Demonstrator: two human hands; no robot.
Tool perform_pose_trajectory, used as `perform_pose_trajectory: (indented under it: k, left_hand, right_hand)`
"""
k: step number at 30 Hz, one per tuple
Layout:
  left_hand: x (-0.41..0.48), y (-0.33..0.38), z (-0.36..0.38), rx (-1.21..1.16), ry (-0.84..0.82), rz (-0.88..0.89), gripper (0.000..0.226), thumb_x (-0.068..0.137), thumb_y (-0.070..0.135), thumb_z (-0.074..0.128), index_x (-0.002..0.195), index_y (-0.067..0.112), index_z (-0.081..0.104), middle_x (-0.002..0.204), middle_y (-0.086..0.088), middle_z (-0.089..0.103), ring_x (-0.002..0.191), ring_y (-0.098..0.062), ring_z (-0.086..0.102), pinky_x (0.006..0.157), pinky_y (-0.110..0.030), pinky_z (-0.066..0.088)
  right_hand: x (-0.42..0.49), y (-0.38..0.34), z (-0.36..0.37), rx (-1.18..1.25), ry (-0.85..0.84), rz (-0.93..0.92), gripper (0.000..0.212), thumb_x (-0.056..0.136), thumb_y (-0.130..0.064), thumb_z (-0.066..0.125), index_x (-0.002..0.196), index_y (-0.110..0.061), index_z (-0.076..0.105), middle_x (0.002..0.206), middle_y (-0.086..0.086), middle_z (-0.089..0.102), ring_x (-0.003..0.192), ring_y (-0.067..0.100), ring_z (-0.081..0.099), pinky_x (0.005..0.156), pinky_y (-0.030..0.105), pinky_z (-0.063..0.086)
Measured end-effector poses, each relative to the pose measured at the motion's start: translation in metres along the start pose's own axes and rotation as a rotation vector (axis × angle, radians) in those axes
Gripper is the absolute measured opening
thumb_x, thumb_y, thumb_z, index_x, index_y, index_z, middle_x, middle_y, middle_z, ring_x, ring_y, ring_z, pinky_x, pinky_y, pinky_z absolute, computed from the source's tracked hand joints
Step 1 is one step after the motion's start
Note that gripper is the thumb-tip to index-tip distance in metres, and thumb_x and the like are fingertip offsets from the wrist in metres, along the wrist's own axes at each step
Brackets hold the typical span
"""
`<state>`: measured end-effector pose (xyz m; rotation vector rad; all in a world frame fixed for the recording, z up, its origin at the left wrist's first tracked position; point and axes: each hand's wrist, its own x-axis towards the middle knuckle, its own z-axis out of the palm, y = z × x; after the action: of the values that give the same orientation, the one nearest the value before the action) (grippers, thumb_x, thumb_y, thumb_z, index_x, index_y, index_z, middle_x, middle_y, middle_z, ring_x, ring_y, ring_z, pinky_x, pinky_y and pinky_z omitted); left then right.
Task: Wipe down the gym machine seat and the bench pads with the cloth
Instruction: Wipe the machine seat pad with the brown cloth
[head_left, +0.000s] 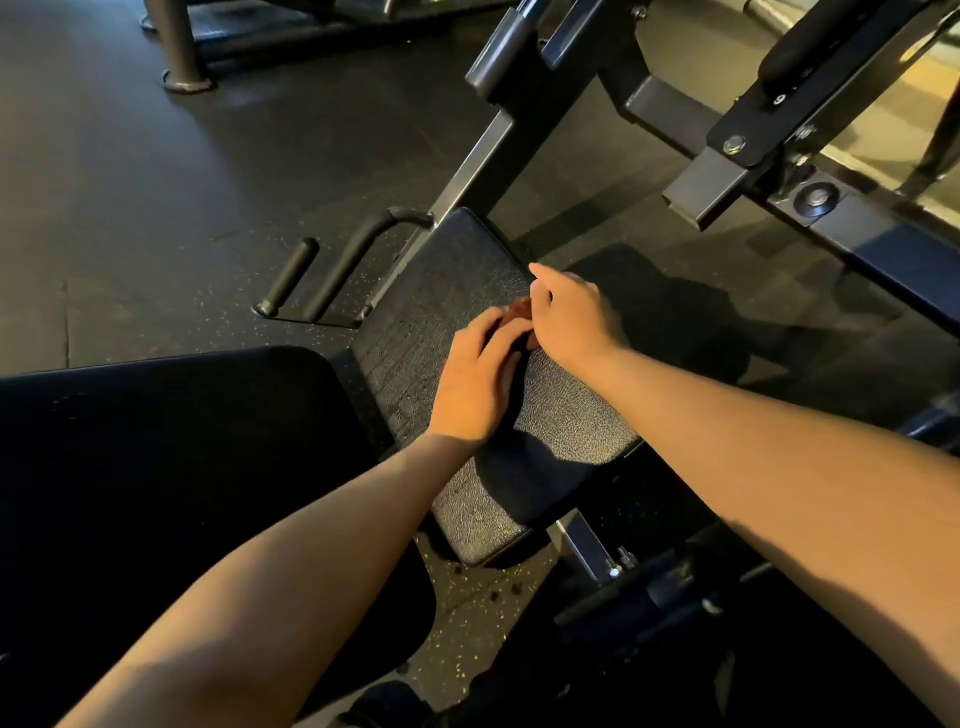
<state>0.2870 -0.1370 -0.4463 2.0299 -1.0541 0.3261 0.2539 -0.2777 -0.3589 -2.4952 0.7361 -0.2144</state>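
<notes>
- One brown cloth (519, 312), mostly hidden, lies bunched on the one textured seat pad (467, 291), between two hands.
- Left hand (478, 379): fingers curled over the cloth, pressing it down.
- Right hand (574, 317): pinching the cloth's far edge.
- One larger dark pad (171, 447) sits beside the seat.
- Two black handles (311, 275) project beyond.

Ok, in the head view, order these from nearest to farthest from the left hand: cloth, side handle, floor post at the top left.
1. Cloth: at the left hand's fingertips, between both hands on the seat.
2. Side handle: off the seat's left edge, over the floor.
3. Floor post: far top left.
</notes>
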Motion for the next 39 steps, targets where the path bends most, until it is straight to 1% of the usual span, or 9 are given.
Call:
perform_pose_trajectory:
  k: [3, 5, 7, 9, 11, 16, 22, 28, 39]
  left_hand:
    - [0.017, -0.012, 0.000, -0.017, 0.054, -0.014, 0.033, 0.100, 0.013, 0.059, 0.131, 0.021, 0.061, 0.138, -0.010, 0.049, 0.124, -0.028, 0.046, 0.106, -0.026, 0.029]
    - [0.031, -0.019, 0.001, -0.041, 0.101, -0.068, 0.033, 0.099, 0.010, 0.058, 0.131, 0.017, 0.063, 0.135, -0.011, 0.050, 0.122, -0.027, 0.047, 0.106, -0.026, 0.032]
    - [0.048, -0.026, 0.000, -0.060, 0.133, -0.169, 0.035, 0.098, 0.010, 0.058, 0.132, 0.015, 0.063, 0.135, -0.013, 0.051, 0.121, -0.027, 0.047, 0.105, -0.020, 0.029]
    - [0.064, -0.035, 0.000, -0.063, 0.137, -0.263, 0.036, 0.098, 0.012, 0.057, 0.133, 0.017, 0.062, 0.136, -0.013, 0.051, 0.122, -0.027, 0.046, 0.102, -0.015, 0.024]
    - [0.078, -0.046, -0.001, -0.069, 0.160, -0.323, 0.037, 0.098, 0.014, 0.056, 0.135, 0.018, 0.061, 0.135, -0.012, 0.051, 0.124, -0.027, 0.047, 0.103, -0.018, 0.026]
    - [0.094, -0.056, 0.004, -0.098, 0.224, -0.470, 0.042, 0.100, 0.019, 0.052, 0.142, 0.020, 0.056, 0.133, -0.013, 0.052, 0.125, -0.027, 0.045, 0.106, -0.026, 0.029]
    - [0.075, -0.040, 0.004, -0.088, 0.184, -0.465, 0.045, 0.102, 0.022, 0.052, 0.146, 0.018, 0.051, 0.126, -0.014, 0.053, 0.121, -0.026, 0.044, 0.100, -0.017, 0.023]
    - [0.035, -0.001, 0.002, -0.063, 0.100, -0.409, 0.047, 0.101, 0.022, 0.055, 0.147, 0.015, 0.049, 0.122, -0.012, 0.053, 0.115, -0.025, 0.048, 0.097, -0.020, 0.027]
    - [-0.023, 0.062, -0.013, 0.011, -0.066, -0.387, 0.046, 0.099, 0.026, 0.058, 0.145, 0.022, 0.050, 0.119, -0.003, 0.053, 0.108, -0.022, 0.054, 0.088, -0.032, 0.043]
  right_hand:
    - [0.013, -0.003, 0.002, 0.007, 0.030, 0.009, 0.042, 0.102, -0.032, 0.032, 0.135, -0.029, 0.058, 0.136, 0.008, 0.060, 0.121, 0.036, 0.056, 0.098, 0.045, 0.048]
    - [0.018, -0.004, 0.004, 0.038, 0.041, 0.028, 0.037, 0.102, -0.035, 0.031, 0.119, -0.027, 0.062, 0.128, 0.008, 0.064, 0.113, 0.038, 0.058, 0.092, 0.044, 0.050]
    - [0.021, -0.004, 0.007, 0.037, 0.040, 0.023, 0.036, 0.102, -0.041, 0.032, 0.111, -0.026, 0.063, 0.123, 0.008, 0.065, 0.109, 0.038, 0.058, 0.085, 0.040, 0.048]
    - [0.023, -0.002, 0.009, 0.001, 0.028, 0.017, 0.039, 0.102, -0.048, 0.036, 0.125, -0.029, 0.060, 0.130, 0.006, 0.063, 0.115, 0.035, 0.057, 0.088, 0.040, 0.047]
    - [0.026, 0.000, 0.009, -0.036, 0.001, 0.022, 0.047, 0.101, -0.052, 0.036, 0.140, -0.031, 0.051, 0.137, 0.005, 0.058, 0.121, 0.032, 0.056, 0.096, 0.042, 0.047]
    - [0.025, 0.001, 0.010, -0.038, -0.004, 0.031, 0.050, 0.102, -0.054, 0.034, 0.144, -0.032, 0.046, 0.138, 0.005, 0.056, 0.122, 0.030, 0.055, 0.098, 0.049, 0.048]
    - [0.024, -0.001, 0.008, -0.048, 0.012, 0.019, 0.049, 0.101, -0.053, 0.036, 0.142, -0.031, 0.050, 0.139, 0.004, 0.058, 0.123, 0.031, 0.055, 0.099, 0.046, 0.047]
    - [0.016, -0.004, 0.003, -0.054, 0.032, 0.022, 0.041, 0.102, -0.044, 0.037, 0.136, -0.030, 0.055, 0.136, 0.006, 0.060, 0.119, 0.035, 0.057, 0.096, 0.045, 0.047]
    - [-0.025, 0.010, -0.010, -0.107, -0.150, 0.016, 0.052, 0.106, -0.045, 0.021, 0.157, -0.031, 0.021, 0.155, 0.008, 0.038, 0.136, 0.034, 0.045, 0.102, 0.050, 0.042]
